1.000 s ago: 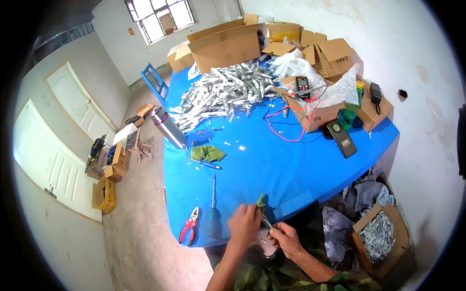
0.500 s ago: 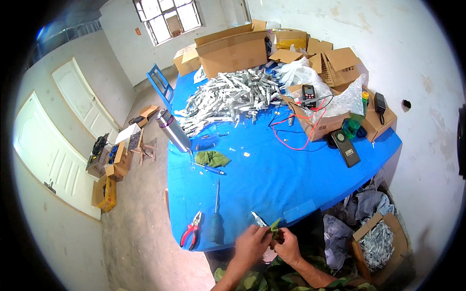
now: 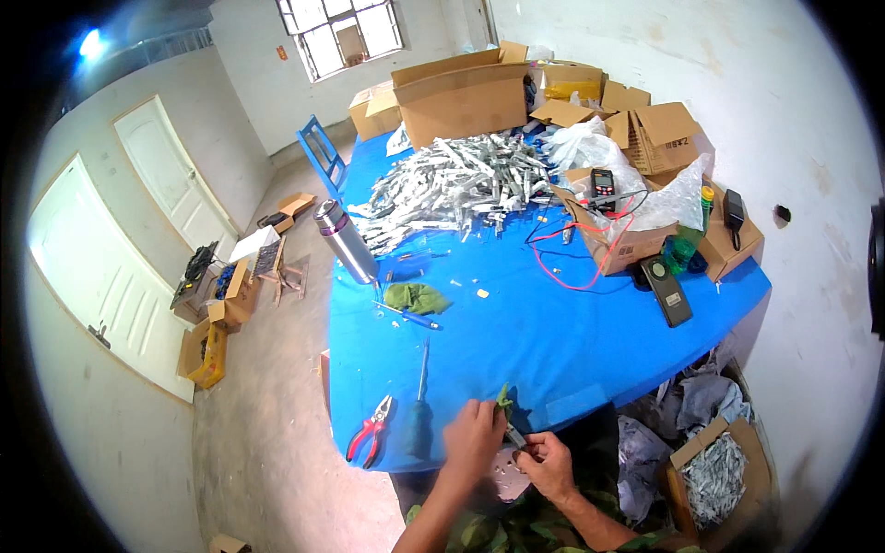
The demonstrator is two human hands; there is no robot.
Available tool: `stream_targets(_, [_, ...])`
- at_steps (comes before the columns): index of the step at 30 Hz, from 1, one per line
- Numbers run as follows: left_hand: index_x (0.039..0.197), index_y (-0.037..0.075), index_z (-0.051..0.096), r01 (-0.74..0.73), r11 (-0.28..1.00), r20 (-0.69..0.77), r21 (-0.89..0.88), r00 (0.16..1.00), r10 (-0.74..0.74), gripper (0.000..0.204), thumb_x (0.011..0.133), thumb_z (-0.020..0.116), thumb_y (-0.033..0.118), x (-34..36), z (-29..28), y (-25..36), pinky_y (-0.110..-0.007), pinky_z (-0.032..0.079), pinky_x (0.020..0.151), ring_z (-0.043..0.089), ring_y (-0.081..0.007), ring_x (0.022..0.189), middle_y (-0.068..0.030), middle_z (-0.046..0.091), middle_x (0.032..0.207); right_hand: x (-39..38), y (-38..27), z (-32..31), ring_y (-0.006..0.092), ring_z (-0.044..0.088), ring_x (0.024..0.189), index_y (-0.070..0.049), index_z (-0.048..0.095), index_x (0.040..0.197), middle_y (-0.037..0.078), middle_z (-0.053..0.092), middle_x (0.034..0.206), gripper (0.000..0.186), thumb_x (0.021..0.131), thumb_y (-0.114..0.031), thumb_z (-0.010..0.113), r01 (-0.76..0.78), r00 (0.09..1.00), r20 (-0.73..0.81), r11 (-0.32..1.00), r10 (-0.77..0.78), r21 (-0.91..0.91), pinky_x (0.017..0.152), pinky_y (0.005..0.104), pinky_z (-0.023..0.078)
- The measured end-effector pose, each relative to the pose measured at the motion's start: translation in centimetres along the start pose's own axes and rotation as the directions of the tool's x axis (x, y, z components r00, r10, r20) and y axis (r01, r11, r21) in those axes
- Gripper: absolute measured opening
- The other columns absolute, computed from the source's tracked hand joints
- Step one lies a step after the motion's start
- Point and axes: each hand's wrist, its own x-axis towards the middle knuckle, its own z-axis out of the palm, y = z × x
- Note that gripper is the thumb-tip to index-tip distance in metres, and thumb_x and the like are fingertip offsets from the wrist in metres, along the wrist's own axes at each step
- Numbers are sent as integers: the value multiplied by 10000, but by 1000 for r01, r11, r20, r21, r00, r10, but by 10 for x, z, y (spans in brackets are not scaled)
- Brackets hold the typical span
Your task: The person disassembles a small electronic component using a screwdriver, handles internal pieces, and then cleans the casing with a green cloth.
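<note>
At the table's near edge, my left hand (image 3: 474, 439) is closed, with a crumpled green cloth (image 3: 504, 398) showing at its fingertips. My right hand (image 3: 548, 463) pinches the lower end of a small slim silver-grey piece (image 3: 516, 436). The piece's upper end meets the left fingers and the cloth; its exact kind is too small to make out. To the left of my hands lie a dark-handled screwdriver (image 3: 418, 419) and red-handled pliers (image 3: 370, 431). Below the hands, a pale round surface with small specks (image 3: 510, 476) shows near my lap.
Silvery wrapped pieces (image 3: 461, 180) form a heap at the far side of the blue-covered table (image 3: 544, 341). A steel flask (image 3: 347, 242), a green rag (image 3: 417, 298) and a blue screwdriver (image 3: 419, 320) stand or lie left. A multimeter (image 3: 602, 189) and cartons are right.
The silver-grey piece has swung from pointing up-left to lying between my hands, its lower end now in my right fingers. The cloth has moved up-left with my left hand. The view has shifted slightly.
</note>
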Motion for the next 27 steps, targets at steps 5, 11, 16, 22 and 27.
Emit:
stream_targets(5, [970,133,685,-11,999,-60,-45,998,8,156,890,765,239,7,-6,-2,-453,520,553,665,-306,720,-72,608,816,4,20,-5,122,685,769,60,609,1144,81,723,898,320,879,-14,774,27,999,-40,997,-29,-70,684,289,563])
stream_targets(11, [1028,136,712,-1,975,192,-222,980,45,183,889,761,245,-26,-33,24,-453,560,620,694,-324,803,-79,641,885,5,36,-1,111,659,794,9,652,1090,40,712,887,366,831,-126,873,146,982,-113,987,-153,-63,716,296,541])
stream_targets(16, [1026,140,700,-20,972,227,-232,971,74,176,887,752,236,-37,-27,22,-459,547,586,682,-322,766,-75,624,854,-1,16,-2,110,658,810,6,643,1053,43,712,889,348,823,-110,877,114,988,-84,973,-132,-199,726,296,541])
stream_targets(22, [1017,127,690,24,992,169,-123,986,-3,169,896,741,235,-20,-11,14,-476,541,587,681,-336,754,-79,627,857,0,7,-4,114,687,822,31,626,1071,78,739,912,308,856,-56,829,65,997,-35,992,-70,-109,729,290,560])
stream_targets(27, [892,124,630,-16,997,-1,-74,1000,16,175,901,742,259,-2,3,5,-438,522,515,684,-270,713,-59,603,804,0,17,-4,116,693,811,40,614,1100,89,742,901,313,865,-45,804,77,997,-28,996,-78,-43,715,287,564])
